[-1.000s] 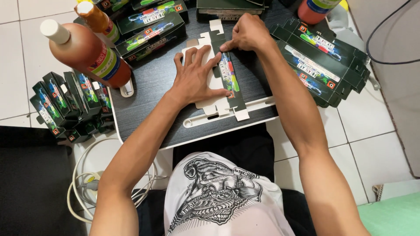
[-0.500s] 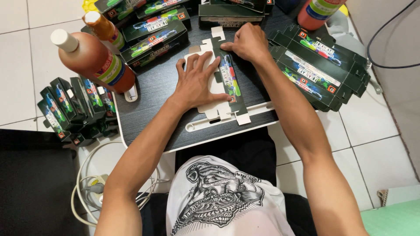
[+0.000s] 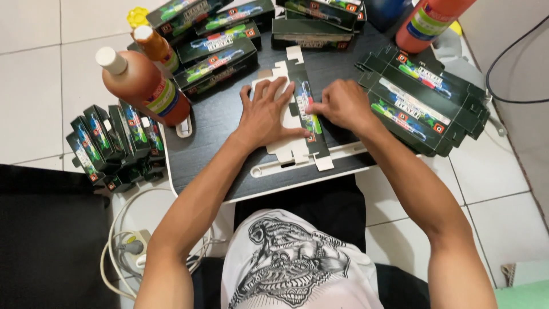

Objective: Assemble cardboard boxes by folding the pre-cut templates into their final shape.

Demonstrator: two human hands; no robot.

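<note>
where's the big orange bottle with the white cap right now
In the head view, the big orange bottle lies tilted at the dark tray's left edge, left of the left hand.

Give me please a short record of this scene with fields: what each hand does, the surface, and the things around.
left hand: left hand lies flat, fingers spread, on the unfolded carton
right hand: right hand presses fingertips on the carton's printed panel
surface: small dark table over a white tiled floor
left side: orange bottle with white cap; row of dark boxes standing beside the table
right side: stack of flat cartons
far edge: more dark boxes
below: white cables on the floor
</note>
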